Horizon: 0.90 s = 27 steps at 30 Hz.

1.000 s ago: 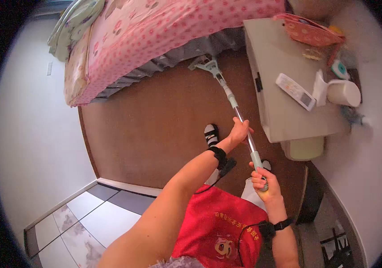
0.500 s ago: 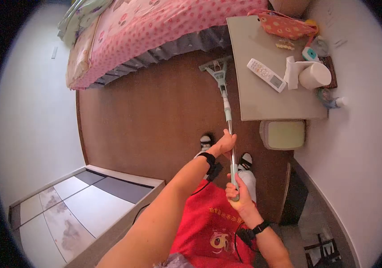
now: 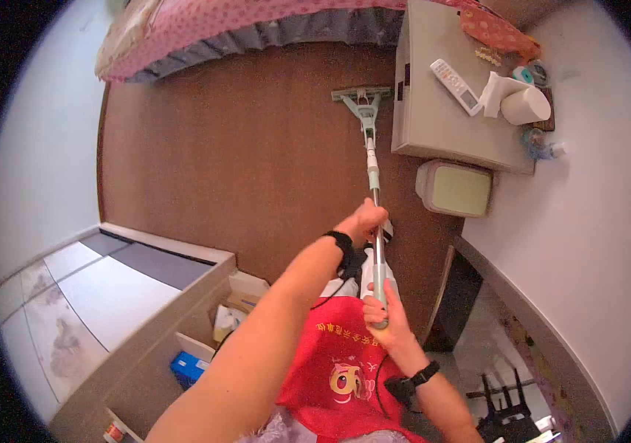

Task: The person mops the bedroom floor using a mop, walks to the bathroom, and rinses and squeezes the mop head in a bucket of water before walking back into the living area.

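A sponge mop [image 3: 372, 159] with a pale green head and a metal pole stretches away from me over the brown floor [image 3: 234, 162]. Its wide head [image 3: 362, 94] lies flat on the floor, left of the bedside cabinet. Partway down the pole, my left hand [image 3: 366, 219] is wrapped round the metal tube. My right hand [image 3: 388, 314] grips the pale green handle near its end, thumb pointing along the pole. Both wrists wear black bands. A red apron [image 3: 338, 369] covers my front, below the hands.
The bed [image 3: 271, 26] with a grey skirt stands at the far side. On the cabinet [image 3: 433, 136] lie a remote control [image 3: 456, 86] and a paper roll [image 3: 526, 107]. A lidded bin [image 3: 457, 189] stands beside it. Open shelving [image 3: 205, 325] is at lower left, a dark stool [image 3: 511, 406] at lower right.
The mop head has drawn back from the bed and now sits straighter. My view has shifted back, bringing the shelving at lower left into sight. Both hands keep their grip.
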{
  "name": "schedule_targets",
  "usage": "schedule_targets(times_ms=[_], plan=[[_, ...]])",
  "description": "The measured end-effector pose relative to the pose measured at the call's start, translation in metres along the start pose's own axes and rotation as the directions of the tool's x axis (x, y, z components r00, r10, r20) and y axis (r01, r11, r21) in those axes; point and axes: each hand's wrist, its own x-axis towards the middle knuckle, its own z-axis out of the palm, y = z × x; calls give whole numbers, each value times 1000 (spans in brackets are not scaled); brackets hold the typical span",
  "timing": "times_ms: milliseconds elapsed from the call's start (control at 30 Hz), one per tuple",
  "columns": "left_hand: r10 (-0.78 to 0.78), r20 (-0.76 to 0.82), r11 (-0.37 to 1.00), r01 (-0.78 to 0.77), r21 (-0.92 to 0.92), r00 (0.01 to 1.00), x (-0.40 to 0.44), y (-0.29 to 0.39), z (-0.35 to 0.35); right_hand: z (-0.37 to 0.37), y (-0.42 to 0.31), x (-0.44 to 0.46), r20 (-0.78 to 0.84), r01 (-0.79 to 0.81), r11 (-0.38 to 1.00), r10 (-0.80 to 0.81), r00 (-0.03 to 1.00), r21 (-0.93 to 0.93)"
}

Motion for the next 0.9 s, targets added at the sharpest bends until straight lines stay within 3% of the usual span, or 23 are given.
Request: schedule_targets(times_ms=[67, 133, 300, 467, 600, 767, 833, 900], plan=[[-25, -37, 989, 30, 147, 999, -9, 4, -7, 0, 18, -2, 10, -26, 998, 26, 1000, 57], [-66, -244, 978, 111, 175, 968, -21, 9, 4, -10, 16, -7, -6, -13, 999, 13, 1000, 30], [41, -339, 971, 42, 235, 940, 3, -82, 40, -58, 22, -34, -43, -95, 995, 93, 995, -24], [27, -350, 982, 40, 182, 936, -10, -133, 92, -104, 13, -81, -123, -126, 981, 108, 986, -147], [-118, -331, 981, 160, 105, 936, -42, -141, 152, -146, -13, -136, -170, -188, 975, 166, 971, -122], [-292, -143, 954, 279, -105, 946, -91, -151, 243, -221, -45, -223, -271, -188, 963, 131, 954, -195], [-252, -192, 968, 245, -56, 949, -104, -170, 291, -251, -56, -261, -341, -206, 964, 138, 930, -171], [-274, -142, 962, 268, -59, 951, -96, -203, 344, -272, -64, -306, -389, -208, 951, 106, 915, -230]])
